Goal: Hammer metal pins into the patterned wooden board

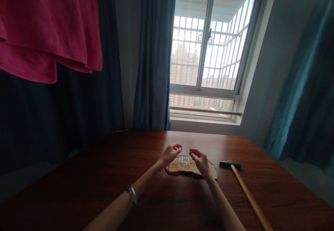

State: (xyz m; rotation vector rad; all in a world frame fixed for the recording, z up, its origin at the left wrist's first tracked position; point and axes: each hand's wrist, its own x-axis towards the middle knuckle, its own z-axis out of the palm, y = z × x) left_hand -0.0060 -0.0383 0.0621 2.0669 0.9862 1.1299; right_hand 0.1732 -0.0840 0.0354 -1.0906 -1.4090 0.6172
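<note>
A small flat piece of board (pixel 182 167) with a dotted pattern lies on the dark wooden table (pixel 104 182), with several thin nails (pixel 183 158) standing upright in it. My right hand (pixel 199 160) hovers over the board's right part and pinches one small nail upright between its fingertips. Just left of the standing nails is my left hand (pixel 171 153), its fingers curled in a pinch; what is in them, if anything, is too small to make out. A bracelet (pixel 132 194) is on my left wrist.
A hammer (pixel 242 185) with a dark head and long wooden handle lies on the table to the right of the board. A loose nail (pixel 145 167) lies left of my left arm. Behind the table are a window, blue curtains and a hanging pink cloth (pixel 49 29).
</note>
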